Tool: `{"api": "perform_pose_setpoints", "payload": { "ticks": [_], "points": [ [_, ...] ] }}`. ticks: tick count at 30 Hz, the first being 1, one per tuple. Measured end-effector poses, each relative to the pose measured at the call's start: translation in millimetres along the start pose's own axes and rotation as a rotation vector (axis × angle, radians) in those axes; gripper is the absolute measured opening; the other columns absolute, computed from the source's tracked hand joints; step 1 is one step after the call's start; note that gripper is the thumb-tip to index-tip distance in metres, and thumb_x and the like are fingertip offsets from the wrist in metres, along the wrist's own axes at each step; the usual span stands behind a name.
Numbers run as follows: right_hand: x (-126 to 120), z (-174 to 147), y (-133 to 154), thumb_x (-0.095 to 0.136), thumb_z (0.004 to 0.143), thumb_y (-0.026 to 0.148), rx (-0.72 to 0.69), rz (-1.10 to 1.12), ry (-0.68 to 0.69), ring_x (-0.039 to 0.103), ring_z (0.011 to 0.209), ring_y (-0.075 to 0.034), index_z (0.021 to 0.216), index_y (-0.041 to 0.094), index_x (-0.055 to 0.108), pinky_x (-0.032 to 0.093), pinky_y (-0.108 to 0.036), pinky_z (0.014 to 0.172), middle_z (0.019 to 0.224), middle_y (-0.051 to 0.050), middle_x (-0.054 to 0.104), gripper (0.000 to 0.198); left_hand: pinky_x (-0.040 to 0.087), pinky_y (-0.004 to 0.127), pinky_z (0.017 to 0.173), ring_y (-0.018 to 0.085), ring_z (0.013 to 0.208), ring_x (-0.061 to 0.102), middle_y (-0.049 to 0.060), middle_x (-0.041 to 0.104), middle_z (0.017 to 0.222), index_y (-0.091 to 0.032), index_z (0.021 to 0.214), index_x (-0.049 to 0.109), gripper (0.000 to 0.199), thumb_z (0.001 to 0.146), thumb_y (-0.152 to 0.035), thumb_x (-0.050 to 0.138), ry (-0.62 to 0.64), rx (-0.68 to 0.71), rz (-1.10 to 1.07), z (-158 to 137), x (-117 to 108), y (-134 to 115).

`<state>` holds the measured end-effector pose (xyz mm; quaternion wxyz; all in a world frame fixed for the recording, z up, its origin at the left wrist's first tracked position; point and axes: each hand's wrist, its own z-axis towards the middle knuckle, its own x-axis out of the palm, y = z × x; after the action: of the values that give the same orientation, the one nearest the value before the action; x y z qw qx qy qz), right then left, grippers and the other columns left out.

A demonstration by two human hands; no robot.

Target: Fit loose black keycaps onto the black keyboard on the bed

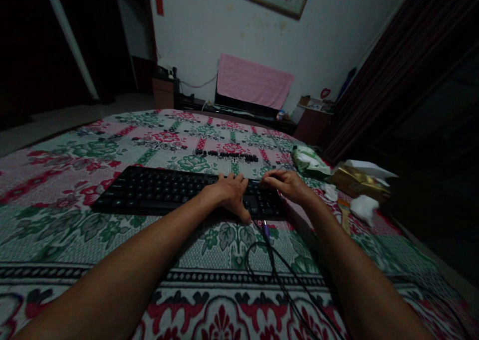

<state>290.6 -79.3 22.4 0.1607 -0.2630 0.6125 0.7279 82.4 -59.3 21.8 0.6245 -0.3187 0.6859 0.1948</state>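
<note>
A black keyboard [149,190] lies flat on the flowered bedspread in front of me. My left hand [231,193] rests on its right part, fingers spread and thumb stretched toward the near edge. Over the top of the number pad is my right hand [286,184], its fingers curled together in a pinch; whatever may be between the fingertips is hidden. Some of the number pad looks bare of keys. Beyond the keyboard, several small black pieces [232,155], probably keycaps, form a row. A black cable [273,265] with a purple plug [266,229] lies between my forearms.
To the right are a wooden-handled brush [345,218], crumpled white tissue [364,208], a gold box [355,181] and a green-white tissue pack [310,160]. A pink towel [254,81] drapes over a screen by the far wall. The patterned bedspread [93,260] covers the surface.
</note>
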Motion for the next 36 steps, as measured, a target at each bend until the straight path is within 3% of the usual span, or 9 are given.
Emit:
{"api": "perform_pose_setpoints", "payload": {
  "ticks": [11, 12, 16, 19, 22, 25, 36],
  "points": [
    [-0.4, -2.5, 11.5, 0.06, 0.073, 0.036, 0.134, 0.015, 0.014, 0.058, 0.058, -0.011, 0.085, 0.017, 0.061, 0.045, -0.021, 0.052, 0.065, -0.001, 0.064, 0.023, 0.025, 0.056, 0.1, 0.038, 0.119, 0.034, 0.015, 0.037, 0.135, -0.02, 0.133, 0.034, 0.109, 0.042, -0.074, 0.057, -0.002, 0.001, -0.008, 0.3, -0.6, 0.1],
    [2.8, -1.9, 12.5, 0.059, 0.074, 0.036, 0.153, 0.022, -0.016, 0.058, 0.057, -0.011, 0.084, 0.017, 0.061, 0.044, -0.021, 0.051, 0.065, -0.001, 0.063, 0.022, 0.024, 0.056, 0.1, 0.038, 0.119, 0.033, 0.016, 0.036, 0.136, -0.019, 0.134, 0.033, 0.109, 0.042, -0.074, 0.057, 0.0, -0.001, -0.004, 0.8, -0.1, 0.2],
    [20.3, 5.5, 9.3, 0.055, 0.073, 0.03, 0.211, 0.049, -0.366, 0.061, 0.059, -0.014, 0.08, 0.017, 0.055, 0.046, -0.022, 0.05, 0.067, -0.003, 0.064, 0.015, 0.022, 0.056, 0.101, 0.038, 0.122, 0.03, 0.015, 0.032, 0.14, -0.02, 0.135, 0.03, 0.109, 0.044, -0.073, 0.057, 0.009, -0.011, 0.01, 1.2, 0.4, -0.7],
    [28.1, 10.3, 8.4, 0.056, 0.07, 0.025, 0.254, 0.034, -0.469, 0.063, 0.061, -0.016, 0.086, 0.018, 0.052, 0.047, -0.024, 0.051, 0.069, -0.003, 0.065, 0.019, 0.022, 0.056, 0.101, 0.038, 0.123, 0.03, 0.015, 0.032, 0.141, -0.019, 0.136, 0.03, 0.111, 0.043, -0.074, 0.057, 0.01, -0.01, 0.009, 0.5, -0.1, -1.3],
    [28.3, 10.7, 12.5, 0.055, 0.069, 0.02, 0.278, 0.103, -0.474, 0.063, 0.058, -0.014, 0.089, 0.018, 0.048, 0.046, -0.022, 0.05, 0.071, -0.002, 0.065, 0.021, 0.023, 0.056, 0.101, 0.038, 0.122, 0.032, 0.015, 0.032, 0.14, -0.019, 0.135, 0.031, 0.112, 0.041, -0.076, 0.056, 0.008, -0.011, 0.01, 0.3, -0.1, -1.1],
    [25.9, 9.8, 14.8, 0.053, 0.072, 0.021, 0.273, 0.159, -0.454, 0.061, 0.054, -0.011, 0.081, 0.018, 0.048, 0.044, -0.019, 0.047, 0.072, -0.003, 0.065, 0.011, 0.022, 0.056, 0.101, 0.037, 0.122, 0.032, 0.015, 0.032, 0.14, -0.02, 0.135, 0.032, 0.112, 0.041, -0.076, 0.056, 0.008, -0.014, 0.01, 1.0, 0.5, -0.8],
    [26.3, 7.7, 10.5, 0.058, 0.071, 0.03, 0.215, 0.103, -0.438, 0.06, 0.05, -0.011, 0.074, 0.018, 0.05, 0.043, -0.019, 0.046, 0.063, -0.001, 0.064, 0.014, 0.021, 0.059, 0.1, 0.04, 0.121, 0.031, 0.018, 0.033, 0.139, -0.016, 0.135, 0.033, 0.115, 0.039, -0.075, 0.059, -0.009, 0.002, -0.021, 1.1, 0.9, -1.2]
  ]
}}
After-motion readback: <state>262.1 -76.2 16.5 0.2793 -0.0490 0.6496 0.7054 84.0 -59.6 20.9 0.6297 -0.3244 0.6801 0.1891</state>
